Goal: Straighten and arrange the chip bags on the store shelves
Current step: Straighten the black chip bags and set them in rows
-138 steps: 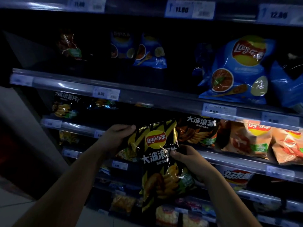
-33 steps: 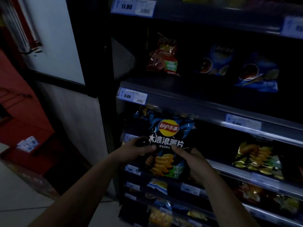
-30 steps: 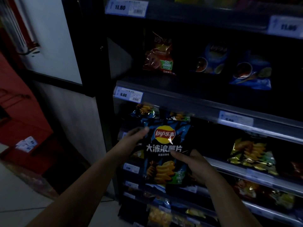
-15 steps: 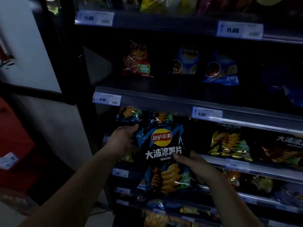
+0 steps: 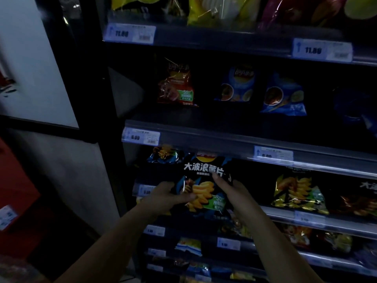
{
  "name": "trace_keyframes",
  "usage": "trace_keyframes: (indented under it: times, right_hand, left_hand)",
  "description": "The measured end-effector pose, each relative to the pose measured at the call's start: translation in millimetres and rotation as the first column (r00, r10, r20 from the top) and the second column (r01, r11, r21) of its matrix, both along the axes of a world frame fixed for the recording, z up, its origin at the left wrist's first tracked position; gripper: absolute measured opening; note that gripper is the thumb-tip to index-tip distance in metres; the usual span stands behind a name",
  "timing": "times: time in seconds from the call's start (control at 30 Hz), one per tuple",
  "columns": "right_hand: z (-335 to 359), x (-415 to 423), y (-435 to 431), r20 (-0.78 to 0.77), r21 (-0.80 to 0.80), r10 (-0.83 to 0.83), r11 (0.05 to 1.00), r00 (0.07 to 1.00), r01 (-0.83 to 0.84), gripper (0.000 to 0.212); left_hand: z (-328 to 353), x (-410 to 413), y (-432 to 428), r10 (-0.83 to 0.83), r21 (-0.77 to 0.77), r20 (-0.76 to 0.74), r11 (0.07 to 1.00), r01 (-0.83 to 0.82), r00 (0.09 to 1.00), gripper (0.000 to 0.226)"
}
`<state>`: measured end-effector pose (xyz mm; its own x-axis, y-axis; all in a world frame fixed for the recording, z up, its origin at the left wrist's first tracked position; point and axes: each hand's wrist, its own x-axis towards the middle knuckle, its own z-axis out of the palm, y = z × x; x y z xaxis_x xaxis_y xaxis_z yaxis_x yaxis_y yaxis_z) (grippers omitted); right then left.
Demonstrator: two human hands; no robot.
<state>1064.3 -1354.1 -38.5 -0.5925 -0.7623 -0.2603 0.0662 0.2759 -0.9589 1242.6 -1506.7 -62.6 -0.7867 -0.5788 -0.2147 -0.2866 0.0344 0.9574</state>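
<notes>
A black and blue wavy-chip bag [image 5: 205,180] stands upright at the left end of the third shelf, its top just under the shelf rail above. My left hand [image 5: 173,198] grips its lower left side. My right hand [image 5: 232,190] holds its right edge, thumb pressed on the front. Behind it on the left sits another blue wavy-chip bag [image 5: 164,154]. Further right on the same shelf lies a yellow-fronted wavy-chip bag [image 5: 295,193].
The shelf above holds a red chip bag [image 5: 177,84] and two blue chip bags [image 5: 239,84] [image 5: 284,97], set far back. Yellow bags fill the top shelf [image 5: 206,13]. Price rails [image 5: 204,139] jut forward. A dark upright post [image 5: 98,99] bounds the shelves on the left.
The bag went from in front of the shelf up and back into the left end of the third shelf. My left hand slid from its top corner down to its lower side.
</notes>
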Motion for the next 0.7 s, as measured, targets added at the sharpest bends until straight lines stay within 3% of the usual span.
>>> trace_keyframes:
  times: [0.07, 0.1, 0.13, 0.2, 0.3, 0.4, 0.47, 0.53, 0.63, 0.7]
  right_hand:
    - [0, 1, -9, -0.071, 0.022, 0.041, 0.999, 0.997, -0.04, 0.128]
    - [2, 3, -15, -0.101, 0.041, 0.075, 0.997, 0.992, -0.071, 0.126]
    - [1, 4, -21, -0.111, 0.045, 0.098, 0.995, 0.989, -0.093, 0.116]
    - [3, 10, -35, -0.138, 0.026, 0.093, 0.996, 0.986, -0.091, 0.07]
    - [-1, 13, -63, -0.231, -0.029, 0.014, 0.999, 0.973, -0.021, 0.037]
    - [-7, 16, -86, -0.308, -0.02, -0.023, 1.0, 0.951, 0.017, 0.045]
    - [-15, 15, -96, -0.351, 0.065, 0.009, 0.998, 0.936, 0.014, 0.05]
    - [-24, 15, -100, -0.383, 0.158, 0.063, 0.987, 0.922, -0.002, 0.045]
    - [-36, 14, -100, -0.414, 0.214, 0.068, 0.977, 0.908, 0.025, 0.054]
    - [-35, 16, -97, -0.436, 0.207, 0.085, 0.978, 0.896, 0.008, 0.047]
  left_hand:
    - [4, 1, -15, 0.059, 0.022, -0.104, 0.998, -0.057, 0.993, 0.021]
    - [7, 2, -22, 0.075, 0.02, -0.137, 0.997, -0.073, 0.988, 0.016]
    - [9, 4, -29, 0.079, 0.002, -0.154, 0.997, -0.079, 0.985, 0.02]
    - [14, 6, -44, 0.083, -0.049, -0.15, 0.995, -0.092, 0.985, 0.029]
    - [22, 3, -62, 0.101, -0.207, -0.094, 0.971, -0.119, 0.99, 0.043]
    - [22, -2, -84, 0.18, -0.344, -0.05, 0.92, -0.186, 0.982, 0.053]
    - [13, -8, -96, 0.172, -0.412, 0.034, 0.9, -0.143, 0.985, 0.065]
    - [3, -10, -98, 0.148, -0.488, 0.138, 0.871, -0.063, 0.979, 0.061]
    - [-10, -8, -96, 0.175, -0.509, 0.128, 0.856, -0.087, 0.976, 0.056]
    - [-13, -4, -95, 0.183, -0.533, 0.129, 0.841, -0.088, 0.975, 0.06]
